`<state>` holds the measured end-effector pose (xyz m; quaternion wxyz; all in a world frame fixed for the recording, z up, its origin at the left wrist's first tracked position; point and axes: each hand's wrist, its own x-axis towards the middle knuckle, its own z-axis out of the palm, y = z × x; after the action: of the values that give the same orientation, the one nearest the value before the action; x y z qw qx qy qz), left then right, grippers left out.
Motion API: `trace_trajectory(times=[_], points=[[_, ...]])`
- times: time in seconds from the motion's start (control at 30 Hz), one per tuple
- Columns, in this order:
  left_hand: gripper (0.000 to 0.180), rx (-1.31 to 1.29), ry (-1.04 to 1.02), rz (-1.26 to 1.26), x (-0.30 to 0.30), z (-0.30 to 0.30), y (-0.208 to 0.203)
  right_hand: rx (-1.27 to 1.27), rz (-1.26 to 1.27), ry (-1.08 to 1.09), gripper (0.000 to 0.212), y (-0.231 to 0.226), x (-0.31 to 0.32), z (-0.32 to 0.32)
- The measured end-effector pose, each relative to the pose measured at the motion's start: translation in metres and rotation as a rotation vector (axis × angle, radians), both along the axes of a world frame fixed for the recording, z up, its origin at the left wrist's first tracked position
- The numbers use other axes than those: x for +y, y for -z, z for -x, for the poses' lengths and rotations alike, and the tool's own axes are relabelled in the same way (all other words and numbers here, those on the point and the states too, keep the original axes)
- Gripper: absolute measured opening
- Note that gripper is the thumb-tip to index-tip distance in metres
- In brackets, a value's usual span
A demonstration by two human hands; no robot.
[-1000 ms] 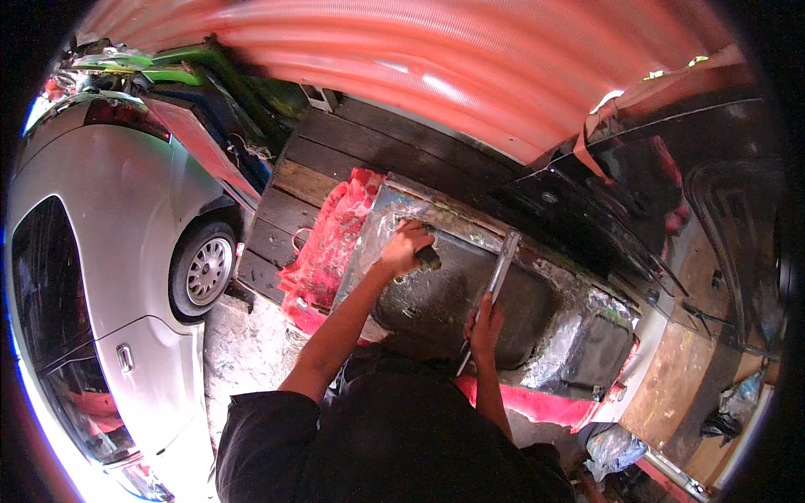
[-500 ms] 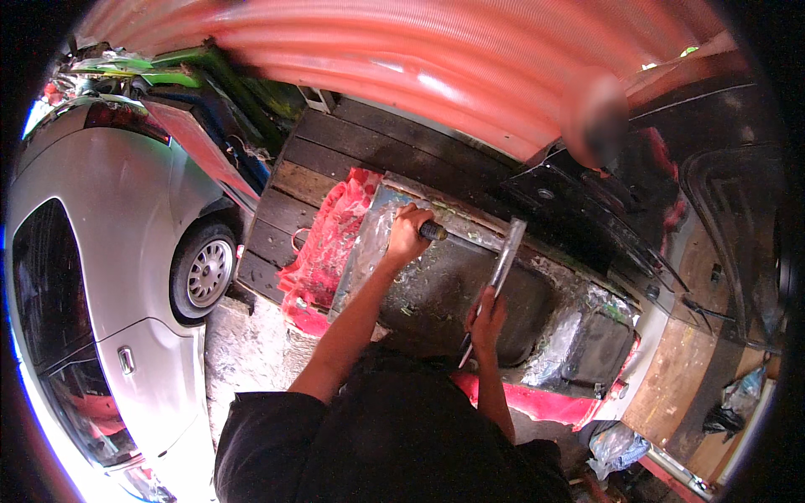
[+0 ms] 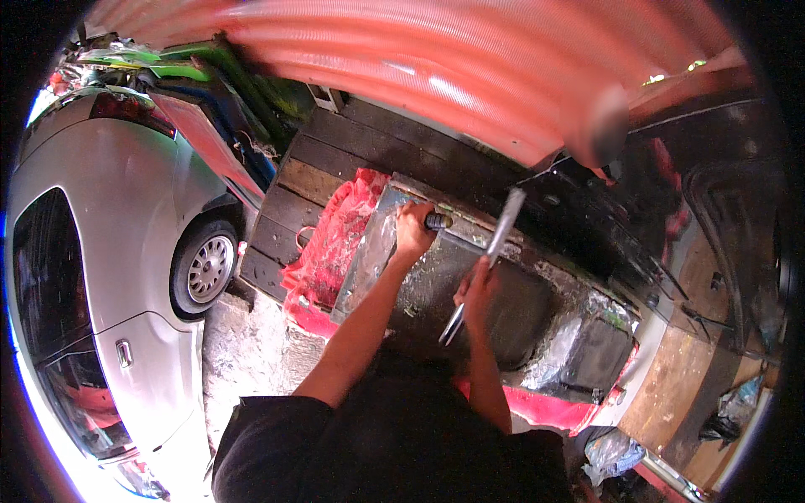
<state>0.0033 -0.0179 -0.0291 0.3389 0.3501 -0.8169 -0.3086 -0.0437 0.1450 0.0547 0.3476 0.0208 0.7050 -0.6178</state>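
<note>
My left hand [image 3: 412, 228] is closed around a tool with a dark, ribbed handle [image 3: 437, 221], whose butt sticks out to the right of the fist. The tool's other end is hidden by the hand. Closed around a long silver metal bar [image 3: 506, 225], my right hand [image 3: 475, 292] holds it tilted, its upper end farther from me. The bar is a little to the right of the dark handle, apparently not touching it. Beneath both hands lies a dirty dark vehicle panel [image 3: 507, 323] with scraped edges and loose flakes.
Red cloth [image 3: 323, 239] lies under the panel, over dark wooden planks [image 3: 314, 138]. A silver car [image 3: 126, 210] stands at left. Black body panels [image 3: 620, 226] lean at far right. Red corrugated sheeting [image 3: 377, 50] closes the far side. Plastic bags [image 3: 616, 457] sit at lower right.
My right hand and the metal bar have moved away from me and slightly left, closer to the dark handle. My left hand keeps its grip, almost in place.
</note>
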Motion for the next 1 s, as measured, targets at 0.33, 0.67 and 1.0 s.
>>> trace_trajectory(times=[0.33, 0.67, 1.0], points=[[0.03, -0.039, 0.123, 0.018, 0.014, 0.008, -0.002, 0.127, 0.123, 0.071, 0.046, -0.02, 0.021, 0.019], [0.02, -0.005, 0.113, 0.028, 0.0, 0.006, 0.003, 0.093, 0.06, -0.051, 0.045, -0.008, 0.037, 0.0], [0.025, 0.081, 0.035, -0.051, -0.004, 0.014, 0.001, 0.088, 0.09, -0.075, 0.044, -0.016, 0.038, 0.006]])
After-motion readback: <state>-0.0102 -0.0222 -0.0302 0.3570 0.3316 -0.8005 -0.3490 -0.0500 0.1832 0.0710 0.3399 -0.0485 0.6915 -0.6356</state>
